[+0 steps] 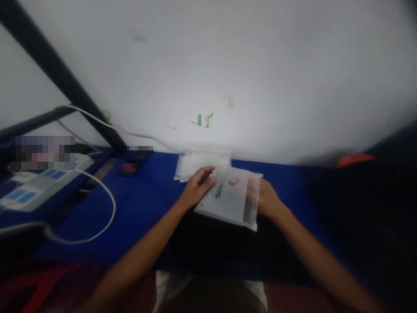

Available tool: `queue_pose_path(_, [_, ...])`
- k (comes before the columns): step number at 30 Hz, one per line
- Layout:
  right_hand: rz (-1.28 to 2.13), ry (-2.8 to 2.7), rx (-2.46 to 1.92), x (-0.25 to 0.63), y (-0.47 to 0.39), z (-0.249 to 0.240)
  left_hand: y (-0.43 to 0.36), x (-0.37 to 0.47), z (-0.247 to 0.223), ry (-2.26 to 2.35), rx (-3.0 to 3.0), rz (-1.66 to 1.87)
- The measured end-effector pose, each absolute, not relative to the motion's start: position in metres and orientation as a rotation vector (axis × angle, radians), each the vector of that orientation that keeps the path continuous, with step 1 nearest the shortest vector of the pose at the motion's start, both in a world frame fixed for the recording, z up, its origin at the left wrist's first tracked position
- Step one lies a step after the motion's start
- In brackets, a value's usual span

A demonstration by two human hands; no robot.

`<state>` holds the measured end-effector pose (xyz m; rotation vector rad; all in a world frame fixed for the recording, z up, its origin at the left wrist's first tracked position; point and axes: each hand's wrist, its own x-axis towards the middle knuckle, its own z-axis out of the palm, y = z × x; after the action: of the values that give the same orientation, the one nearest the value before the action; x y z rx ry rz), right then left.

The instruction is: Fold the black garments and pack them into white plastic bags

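A frosted plastic zip bag with dark printed lettering and a round mark is held tilted above the table. My right hand grips its right edge, where the zip strip runs; the fingers show faintly through the plastic, and whether they are inside or behind the bag I cannot tell. At the bag's upper left edge is my left hand, its thumb against the plastic and its fingers stretched apart from the thumb. Just behind the hands, a stack of similar translucent bags lies against the wall.
A blue-covered table meets a white wall. To the left are a white power strip, a looping white cable, and a dark blurred object. Black material fills the right side, with an orange-red item there.
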<state>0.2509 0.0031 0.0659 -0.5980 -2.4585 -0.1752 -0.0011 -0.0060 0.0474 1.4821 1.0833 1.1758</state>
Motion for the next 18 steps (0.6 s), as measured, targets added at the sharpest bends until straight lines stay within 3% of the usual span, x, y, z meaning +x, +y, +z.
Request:
queue_pose_path(8, [-0.450,-2.277,-0.828,0.281,0.007,0.043,-0.011,0.003,0.046,0.796,1.081,0.884])
queue_pose_path(18, [-0.049,-2.451,-0.354,0.270,-0.018,0.053,0.050,-0.032,0.037,1.300,1.235,1.315])
